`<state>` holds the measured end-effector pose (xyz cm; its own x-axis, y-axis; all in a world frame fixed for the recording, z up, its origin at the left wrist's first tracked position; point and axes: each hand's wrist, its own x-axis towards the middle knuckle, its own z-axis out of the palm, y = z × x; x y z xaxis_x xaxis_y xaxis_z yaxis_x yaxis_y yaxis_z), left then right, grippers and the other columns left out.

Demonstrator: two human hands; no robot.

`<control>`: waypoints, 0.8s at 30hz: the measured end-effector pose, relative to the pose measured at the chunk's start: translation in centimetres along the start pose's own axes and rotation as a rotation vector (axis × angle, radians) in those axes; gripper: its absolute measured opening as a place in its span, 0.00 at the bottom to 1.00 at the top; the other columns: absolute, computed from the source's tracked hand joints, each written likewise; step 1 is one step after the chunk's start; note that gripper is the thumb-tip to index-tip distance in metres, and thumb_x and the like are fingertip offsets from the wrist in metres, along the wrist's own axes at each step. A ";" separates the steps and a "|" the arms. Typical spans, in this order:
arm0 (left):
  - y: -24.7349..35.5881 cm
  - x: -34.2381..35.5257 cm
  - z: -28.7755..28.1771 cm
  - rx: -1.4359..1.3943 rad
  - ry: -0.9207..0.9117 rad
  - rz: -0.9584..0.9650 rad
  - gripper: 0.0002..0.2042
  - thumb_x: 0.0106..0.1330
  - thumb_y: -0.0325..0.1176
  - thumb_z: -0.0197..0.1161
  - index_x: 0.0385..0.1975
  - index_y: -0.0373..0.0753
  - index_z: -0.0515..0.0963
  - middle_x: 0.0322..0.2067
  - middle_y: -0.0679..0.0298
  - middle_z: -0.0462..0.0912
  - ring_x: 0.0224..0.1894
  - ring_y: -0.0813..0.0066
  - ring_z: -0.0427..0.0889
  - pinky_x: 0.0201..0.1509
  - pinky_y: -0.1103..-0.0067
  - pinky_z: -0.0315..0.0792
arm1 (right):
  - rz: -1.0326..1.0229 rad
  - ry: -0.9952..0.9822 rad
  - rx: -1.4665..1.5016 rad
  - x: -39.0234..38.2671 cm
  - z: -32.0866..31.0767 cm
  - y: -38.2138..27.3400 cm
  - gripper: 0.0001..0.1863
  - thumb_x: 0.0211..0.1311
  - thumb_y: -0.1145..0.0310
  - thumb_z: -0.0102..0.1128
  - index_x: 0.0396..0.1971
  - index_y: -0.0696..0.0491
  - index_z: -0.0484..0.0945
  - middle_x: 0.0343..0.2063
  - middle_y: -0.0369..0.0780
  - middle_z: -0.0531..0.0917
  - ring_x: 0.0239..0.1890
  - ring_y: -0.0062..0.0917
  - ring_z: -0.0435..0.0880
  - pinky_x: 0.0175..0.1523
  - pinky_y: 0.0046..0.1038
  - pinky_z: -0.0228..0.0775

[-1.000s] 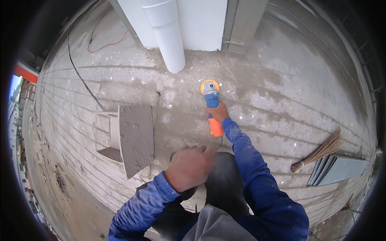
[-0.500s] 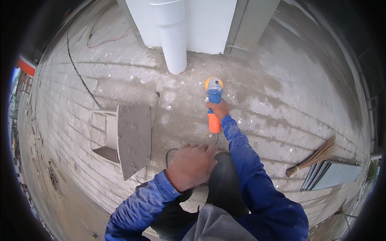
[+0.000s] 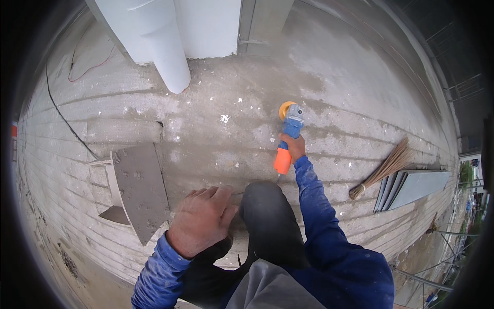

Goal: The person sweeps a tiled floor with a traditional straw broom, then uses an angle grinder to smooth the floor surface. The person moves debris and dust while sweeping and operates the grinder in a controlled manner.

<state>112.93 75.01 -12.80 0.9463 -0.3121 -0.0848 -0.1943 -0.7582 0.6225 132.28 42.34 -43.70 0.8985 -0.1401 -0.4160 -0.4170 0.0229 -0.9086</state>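
the floor (image 3: 206, 159) is rough, grey-brown concrete, scored with long grooves, dotted with white flecks and darker in patches. at the far side a white wall (image 3: 208, 31) rises from it, with a fat white pipe (image 3: 167, 56) in front and a grey post (image 3: 265, 26) to the right. on the left a black cable (image 3: 67, 121) runs across the floor, near a thin red wire (image 3: 91, 68). metal poles (image 3: 424, 280) show at the lower right.

the grinder (image 3: 294, 124) is ahead of the person, a little right of the middle, beyond the right knee (image 3: 270, 206). its long axis runs away from the body, the head tipped slightly right; the yellow disc (image 3: 282, 109) is at the far end and the orange handle (image 3: 282, 160) points back. i cannot tell whether the disc touches the floor.

the right grip (image 3: 294, 146) is wrapped round the grinder's body, just ahead of the handle. the left grip (image 3: 200, 221) is above the left leg, back upward; its palm is hidden, so i cannot tell whether it is spread or closed.

left of the hands, a board stand (image 3: 140, 190) stands on the floor, its broad face spattered. to the right, a twig broom (image 3: 383, 167) lies slantwise, tied end nearer the person, just beside some overlapping grey panels (image 3: 417, 185).
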 end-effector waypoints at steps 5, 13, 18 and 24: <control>-0.5 -1.0 -0.3 -0.019 0.030 0.023 0.17 0.64 0.28 0.71 0.52 0.35 0.81 0.31 0.52 0.86 0.36 0.47 0.87 0.43 0.61 0.79 | 0.030 0.185 0.177 -4.4 -10.7 2.5 0.17 0.61 0.66 0.77 0.44 0.56 0.79 0.31 0.38 0.83 0.25 0.29 0.85 0.31 0.36 0.84; 1.3 0.1 0.1 0.006 -0.015 0.067 0.17 0.64 0.29 0.72 0.52 0.34 0.82 0.32 0.52 0.86 0.37 0.47 0.87 0.44 0.61 0.79 | -0.036 0.225 0.298 -1.1 -10.6 3.5 0.19 0.59 0.66 0.78 0.45 0.56 0.80 0.31 0.37 0.83 0.25 0.28 0.85 0.32 0.36 0.85; 2.3 1.7 0.9 0.007 -0.033 0.125 0.17 0.65 0.30 0.72 0.52 0.35 0.82 0.33 0.52 0.86 0.37 0.47 0.87 0.45 0.61 0.79 | -0.069 0.037 0.050 2.8 -3.6 -2.3 0.17 0.57 0.66 0.79 0.42 0.58 0.84 0.32 0.39 0.86 0.26 0.27 0.86 0.30 0.34 0.84; 1.0 0.1 -0.1 -0.040 -0.043 0.029 0.16 0.65 0.28 0.71 0.51 0.34 0.82 0.32 0.51 0.86 0.37 0.47 0.87 0.43 0.61 0.79 | -0.015 0.012 0.057 2.3 -3.4 -3.2 0.20 0.58 0.64 0.81 0.44 0.57 0.81 0.32 0.38 0.84 0.26 0.27 0.86 0.32 0.34 0.83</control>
<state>112.86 74.29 -12.06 0.9283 -0.3584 -0.0992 -0.2099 -0.7252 0.6558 135.24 38.55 -41.65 0.9029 -0.1523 -0.4020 -0.3947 0.0773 -0.9156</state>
